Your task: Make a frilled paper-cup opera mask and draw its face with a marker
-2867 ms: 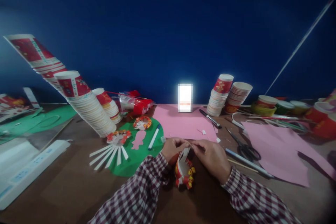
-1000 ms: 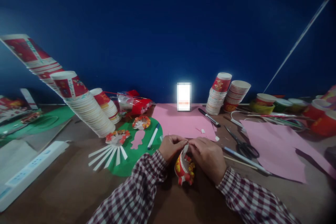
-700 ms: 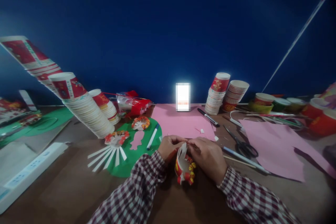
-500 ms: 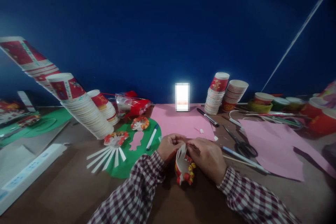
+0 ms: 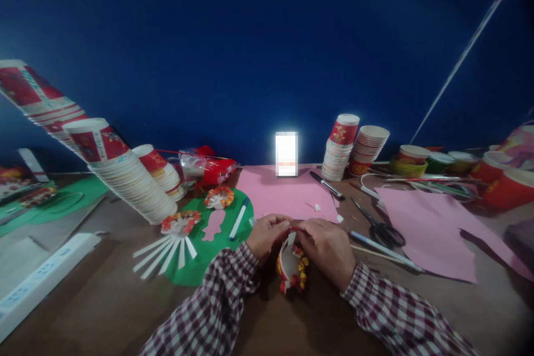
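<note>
Both hands meet at the front middle of the table, over a paper cup cut into strips [image 5: 291, 268] with red and yellow curled ends. My left hand [image 5: 269, 238] pinches the upper end of a strip from the left. From the right, the bent fingers of my right hand [image 5: 327, 245] close on the same part. The fingertips nearly touch, and the exact bit between them is hidden. Left of my hands, a pink paper cutout [image 5: 214, 225] and a blue-capped marker [image 5: 239, 219] lie on green paper [image 5: 194, 267], beside a cup piece with white strips fanned out [image 5: 181, 223].
Leaning cup stacks [image 5: 129, 178] stand at the left, near a power strip [image 5: 45, 272]. Behind my hands are pink paper [image 5: 279, 189], a bright screen [image 5: 286, 153] and more cups [image 5: 335, 156]. Black scissors [image 5: 386, 232] and another pink sheet [image 5: 434, 233] lie right.
The view has shifted slightly. Both hands stay together at the cup, with fingers bent a little differently, and its white strips look less spread at the top.
</note>
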`<state>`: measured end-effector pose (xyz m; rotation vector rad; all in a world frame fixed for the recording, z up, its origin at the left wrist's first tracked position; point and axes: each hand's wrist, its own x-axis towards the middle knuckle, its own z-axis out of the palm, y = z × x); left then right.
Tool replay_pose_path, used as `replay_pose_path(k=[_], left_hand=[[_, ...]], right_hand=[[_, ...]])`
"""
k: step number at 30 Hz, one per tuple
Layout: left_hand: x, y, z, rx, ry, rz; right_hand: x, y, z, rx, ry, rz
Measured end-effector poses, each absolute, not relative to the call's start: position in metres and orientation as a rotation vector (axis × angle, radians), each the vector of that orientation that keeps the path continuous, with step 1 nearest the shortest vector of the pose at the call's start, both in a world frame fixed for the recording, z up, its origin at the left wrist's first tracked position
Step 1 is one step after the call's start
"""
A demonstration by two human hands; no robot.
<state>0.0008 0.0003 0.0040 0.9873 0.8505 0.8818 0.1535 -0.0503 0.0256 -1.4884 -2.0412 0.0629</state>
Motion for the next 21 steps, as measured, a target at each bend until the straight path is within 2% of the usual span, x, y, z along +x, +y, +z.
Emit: replay_pose_path(k=[14,21], left_hand=[[0.0000,0.0016,0.0056,1.003,0.904,0.855],[-0.0007,0.0023,0.0082,1.040,0.925,0.879]], right_hand=[[0.1508,-0.0529,0.0266,-1.428,-2.104,-0.082],[0.1503,-0.0540,0.0279,-1.471,-2.043,0.043]])
